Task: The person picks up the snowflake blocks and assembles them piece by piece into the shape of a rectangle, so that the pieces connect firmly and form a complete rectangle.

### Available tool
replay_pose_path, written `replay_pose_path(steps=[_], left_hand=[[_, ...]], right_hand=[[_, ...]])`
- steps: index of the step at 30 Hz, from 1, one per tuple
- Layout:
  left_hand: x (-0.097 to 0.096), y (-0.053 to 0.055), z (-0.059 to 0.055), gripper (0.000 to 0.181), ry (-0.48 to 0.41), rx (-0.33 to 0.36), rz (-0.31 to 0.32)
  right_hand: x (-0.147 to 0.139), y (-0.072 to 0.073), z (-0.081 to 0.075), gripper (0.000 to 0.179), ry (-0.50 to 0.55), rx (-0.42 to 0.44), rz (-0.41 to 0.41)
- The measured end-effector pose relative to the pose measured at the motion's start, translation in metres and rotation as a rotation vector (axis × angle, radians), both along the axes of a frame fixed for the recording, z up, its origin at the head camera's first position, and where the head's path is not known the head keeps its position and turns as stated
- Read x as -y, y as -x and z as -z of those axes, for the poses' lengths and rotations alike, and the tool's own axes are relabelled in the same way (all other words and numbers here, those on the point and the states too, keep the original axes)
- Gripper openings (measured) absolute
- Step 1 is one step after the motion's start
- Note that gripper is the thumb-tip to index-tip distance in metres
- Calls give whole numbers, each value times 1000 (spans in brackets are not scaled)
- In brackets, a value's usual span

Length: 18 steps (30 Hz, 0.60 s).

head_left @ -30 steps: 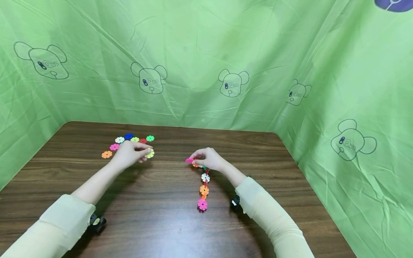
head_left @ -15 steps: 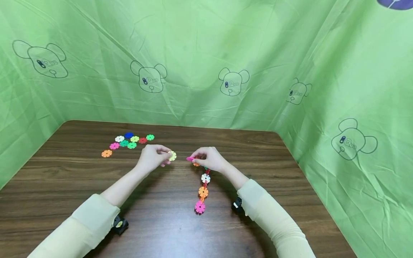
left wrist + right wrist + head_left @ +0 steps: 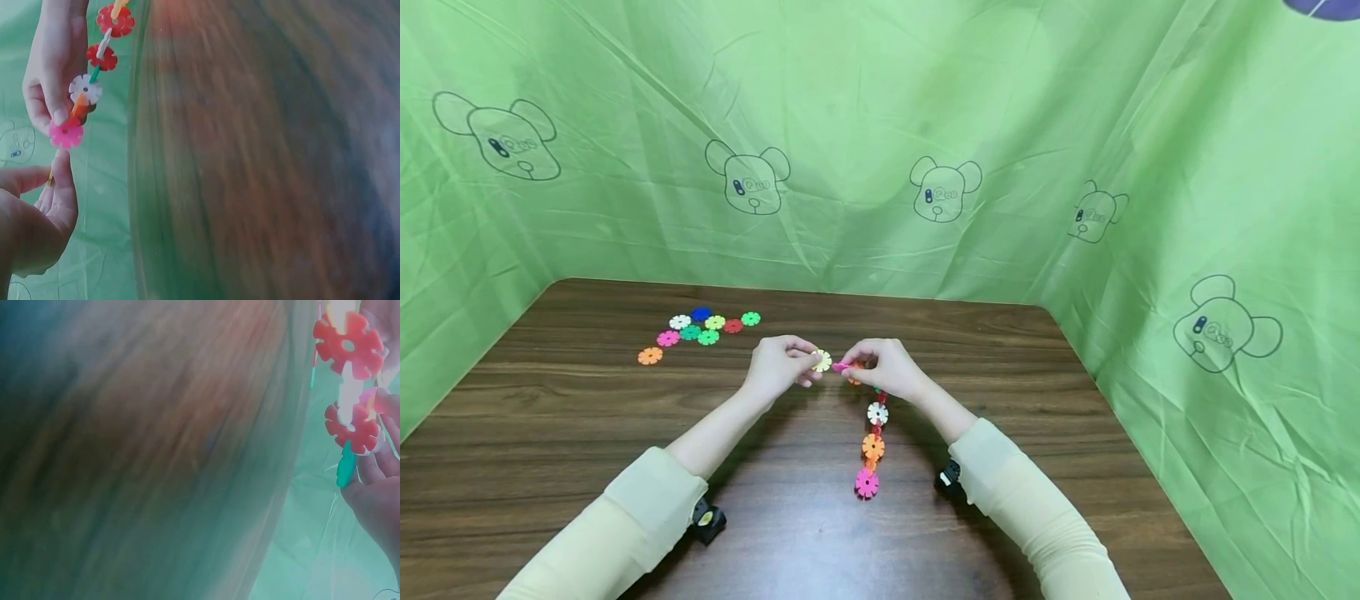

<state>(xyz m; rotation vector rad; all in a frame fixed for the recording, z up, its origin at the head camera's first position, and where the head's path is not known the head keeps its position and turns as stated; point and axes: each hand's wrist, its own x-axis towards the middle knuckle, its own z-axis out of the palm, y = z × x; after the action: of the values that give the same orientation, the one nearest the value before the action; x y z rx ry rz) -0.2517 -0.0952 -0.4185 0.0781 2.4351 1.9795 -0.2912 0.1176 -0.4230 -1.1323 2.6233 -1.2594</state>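
Between thumb and fingers, my left hand [image 3: 778,367] pinches a pale yellow notched snowflake disc [image 3: 823,361]. Facing it, my right hand [image 3: 889,368] pinches a pink snowflake disc [image 3: 840,367] at the end of a linked chain. In the head view the two discs sit side by side; whether they touch I cannot tell. The chain runs down from the right hand past a white disc [image 3: 877,413] and an orange disc [image 3: 873,447] to another pink disc [image 3: 867,482]. Red discs [image 3: 348,345] of the chain show in the right wrist view.
Several loose snowflake discs lie at the back left of the wooden table [image 3: 790,533], among them an orange one [image 3: 651,356], a blue one [image 3: 702,313] and a red one [image 3: 733,326]. A green curtain [image 3: 850,242] stands behind the table and along its sides.
My left hand has moved right with the yellow disc, away from the loose discs and up to the pink one. The right hand has stayed nearly in place, holding the chain.
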Motion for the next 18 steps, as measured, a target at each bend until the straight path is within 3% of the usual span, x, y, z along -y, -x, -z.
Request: replay_pose_path(steps=[10, 16, 18], left_hand=[[-6, 0, 1, 23, -103, 47, -7], [-8, 1, -2, 22, -154, 60, -33], [-9, 1, -5, 20, -154, 58, -40]], right_hand=[[7, -4, -2, 4, 66, -35, 17], [11, -6, -3, 5, 152, -9, 47], [12, -13, -11, 5, 176, 7, 51]])
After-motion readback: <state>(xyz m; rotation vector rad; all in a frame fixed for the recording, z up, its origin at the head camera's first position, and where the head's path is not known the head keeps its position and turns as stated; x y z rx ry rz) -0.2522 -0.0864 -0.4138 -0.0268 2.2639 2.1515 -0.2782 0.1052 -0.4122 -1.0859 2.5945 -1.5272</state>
